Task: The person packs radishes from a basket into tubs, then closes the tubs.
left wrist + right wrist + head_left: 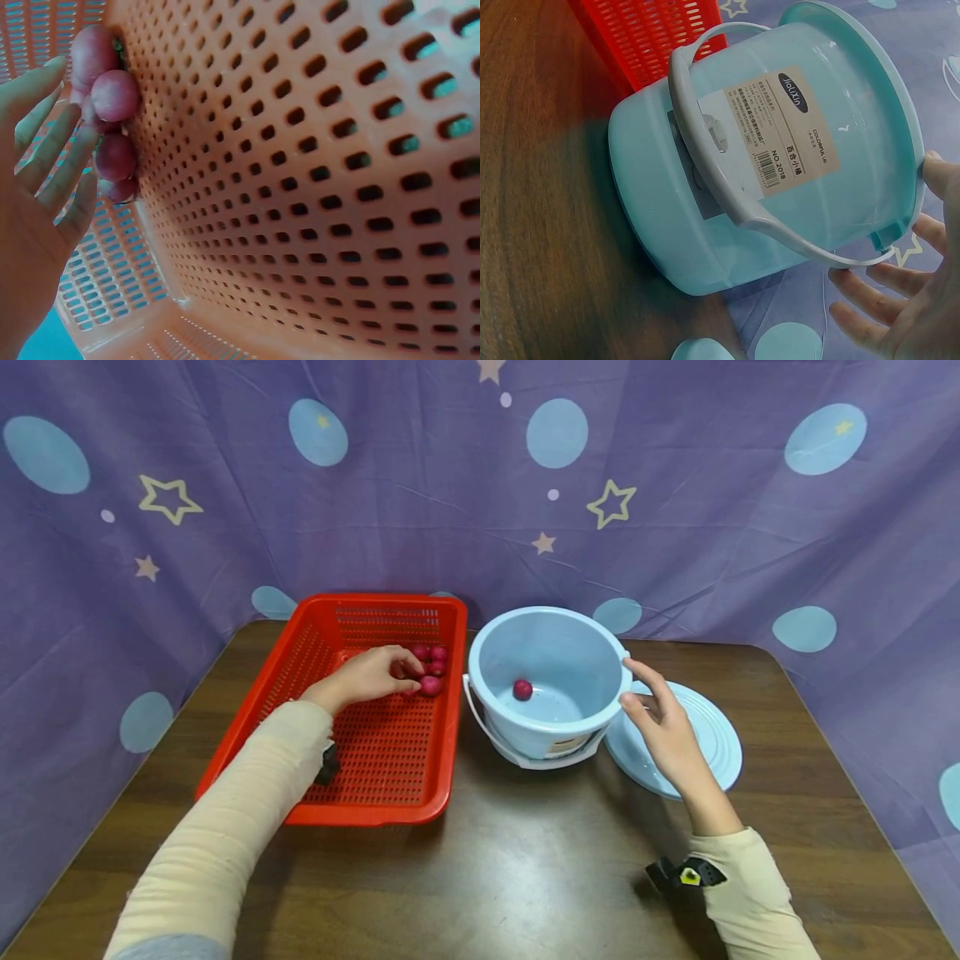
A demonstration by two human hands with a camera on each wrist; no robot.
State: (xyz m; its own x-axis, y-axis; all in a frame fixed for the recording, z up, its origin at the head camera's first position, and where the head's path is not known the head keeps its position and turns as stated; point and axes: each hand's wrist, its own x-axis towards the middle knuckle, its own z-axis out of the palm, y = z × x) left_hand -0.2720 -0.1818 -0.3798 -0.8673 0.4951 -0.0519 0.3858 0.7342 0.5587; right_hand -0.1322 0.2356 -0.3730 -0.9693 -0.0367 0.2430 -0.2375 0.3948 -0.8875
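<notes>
Inside a red plastic basket, my left hand reaches to several round red radishes bunched along the right wall. In the left wrist view the fingers are fairly straight and lie right at the radishes. My right hand holds the rim of a light blue bucket, thumb and index finger at its right edge. Its other fingers spread below, near the bucket's pale handle. One radish lies on the bucket's floor.
A round light blue lid lies on the wooden table to the right of the bucket, partly behind my right hand. The basket stands close to the bucket's left side. A purple patterned curtain hangs behind the table.
</notes>
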